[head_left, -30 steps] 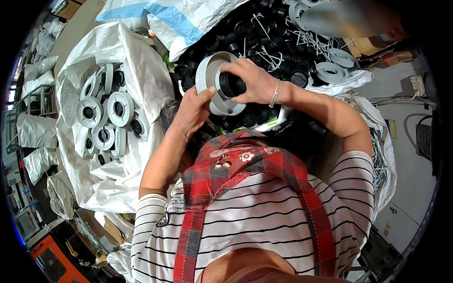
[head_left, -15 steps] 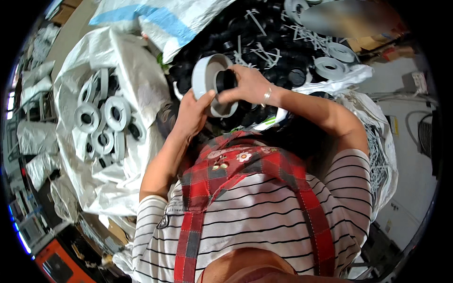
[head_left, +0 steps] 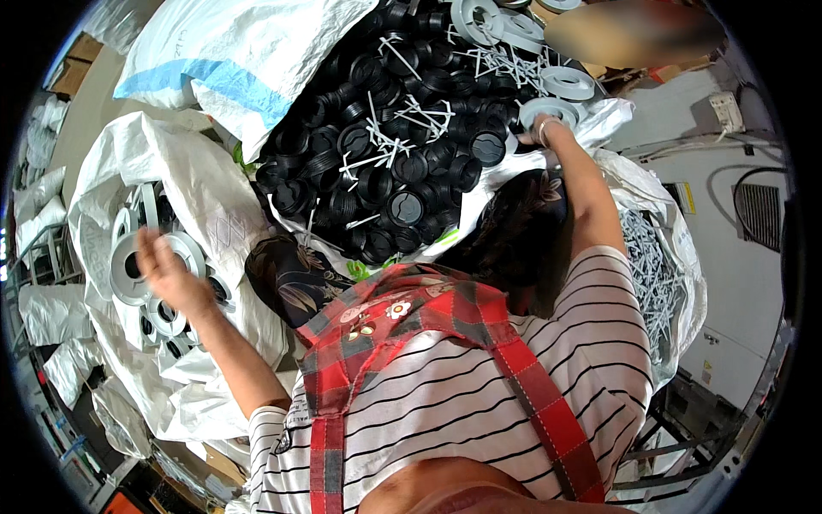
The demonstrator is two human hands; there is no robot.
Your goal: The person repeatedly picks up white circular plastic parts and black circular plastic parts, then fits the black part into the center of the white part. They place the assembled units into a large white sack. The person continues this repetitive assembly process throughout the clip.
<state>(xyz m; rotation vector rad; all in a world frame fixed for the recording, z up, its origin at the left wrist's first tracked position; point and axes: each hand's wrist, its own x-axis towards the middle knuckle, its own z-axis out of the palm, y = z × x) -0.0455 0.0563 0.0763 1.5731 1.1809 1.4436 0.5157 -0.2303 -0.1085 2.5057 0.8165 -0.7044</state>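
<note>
We are dropping the left hand (head_left: 167, 272), released, over the white reels (head_left: 128, 265) at left; right hand (head_left: 548, 128) is reaching the grey rings (head_left: 548, 110) upper right, grip unclear; pick one ring cleanly.

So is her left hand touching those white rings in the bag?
Cannot tell. In the head view the left hand, blurred, overlaps the white rings in the white bag, but no contact or gap shows.

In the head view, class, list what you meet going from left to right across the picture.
White rings in an open sack → left hand → heap of black caps → right hand at the grey rings → sack of thin white pieces.
</note>
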